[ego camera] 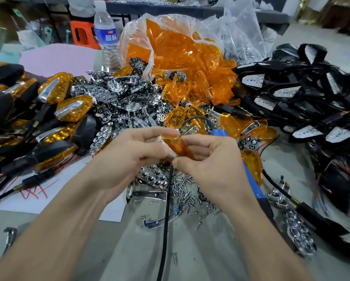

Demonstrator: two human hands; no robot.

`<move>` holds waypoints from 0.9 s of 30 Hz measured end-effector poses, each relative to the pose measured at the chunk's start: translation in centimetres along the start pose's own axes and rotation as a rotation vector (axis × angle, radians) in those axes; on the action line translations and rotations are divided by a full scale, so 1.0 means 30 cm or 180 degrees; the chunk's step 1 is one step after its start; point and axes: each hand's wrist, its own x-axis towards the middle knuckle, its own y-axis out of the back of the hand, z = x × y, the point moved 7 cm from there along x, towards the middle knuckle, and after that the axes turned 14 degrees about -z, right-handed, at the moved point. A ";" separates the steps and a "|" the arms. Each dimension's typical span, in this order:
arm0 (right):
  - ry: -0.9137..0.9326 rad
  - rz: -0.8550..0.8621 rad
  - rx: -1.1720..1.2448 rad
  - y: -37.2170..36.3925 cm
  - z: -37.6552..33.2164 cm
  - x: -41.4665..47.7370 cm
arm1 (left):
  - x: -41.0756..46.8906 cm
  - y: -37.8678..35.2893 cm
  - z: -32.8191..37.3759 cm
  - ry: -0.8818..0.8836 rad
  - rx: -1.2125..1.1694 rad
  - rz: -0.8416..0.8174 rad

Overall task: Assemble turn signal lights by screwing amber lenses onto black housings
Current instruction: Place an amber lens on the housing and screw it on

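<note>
An amber lens [177,146] is being held above the counter [210,250], between both hands, over the loose screws [185,191]. The left hand [133,153] is being closed on the lens's upper left end; the right hand [208,161] is being closed on its lower right part, thumb beneath. Both grips are being kept shut on the lens. A chrome piece appears to be pressed under the lens, but this is largely hidden.

The lens's long axis is being held on a diagonal, running from upper left, away from the person, down to lower right.

Judgement: the lens is being fitted before screwing. The edges should be seated flush all round before any screw is driven, and the fingers kept off the screw holes. A housing is being awaited from the black pile [303,94]; the blue screwdriver [253,183] is lying just beneath the right hand.
</note>
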 end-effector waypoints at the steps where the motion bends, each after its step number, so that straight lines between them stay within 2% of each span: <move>1: 0.0103 0.0042 -0.0260 0.002 -0.013 -0.003 | -0.005 0.012 0.019 -0.0122 0.0567 0.0059; 3: 0.0182 0.0159 -0.0786 0.012 -0.028 -0.009 | -0.016 0.033 0.035 -0.0082 0.1824 0.0383; 5: 0.0119 0.0110 -0.0847 0.027 -0.010 -0.004 | -0.021 0.024 0.027 0.0110 0.2353 0.0529; 7: 0.0043 -0.0242 -0.0451 0.028 0.007 0.008 | -0.017 -0.003 0.023 -0.0006 0.2193 0.0350; 10: 0.0149 -0.0670 0.0223 0.020 0.003 0.014 | -0.007 -0.026 0.026 -0.0305 0.1321 0.0060; 12: 0.0269 -0.0729 0.0487 0.023 0.005 0.013 | -0.006 -0.040 0.027 -0.0398 0.0967 -0.0111; 16: 0.0352 -0.0746 0.0627 0.034 0.012 0.014 | -0.004 -0.056 0.031 -0.0489 0.1070 -0.0265; 19: 0.0333 -0.0771 0.0666 0.035 0.008 0.015 | 0.002 -0.060 0.028 -0.0517 0.0784 -0.0370; 22: 0.0302 -0.0515 0.0276 0.047 -0.009 0.006 | 0.007 -0.036 0.015 -0.0417 0.0670 -0.0065; 24: 0.0298 -0.0501 -0.0581 0.038 -0.031 -0.002 | 0.007 -0.035 0.007 -0.0309 0.0820 -0.0088; 25: 0.0282 -0.0586 -0.0940 0.032 -0.034 -0.009 | 0.007 -0.040 0.009 -0.0314 0.0834 -0.0151; 27: -0.0016 -0.1174 -0.1311 0.012 -0.024 -0.022 | 0.003 -0.033 0.024 -0.0457 0.0772 0.0027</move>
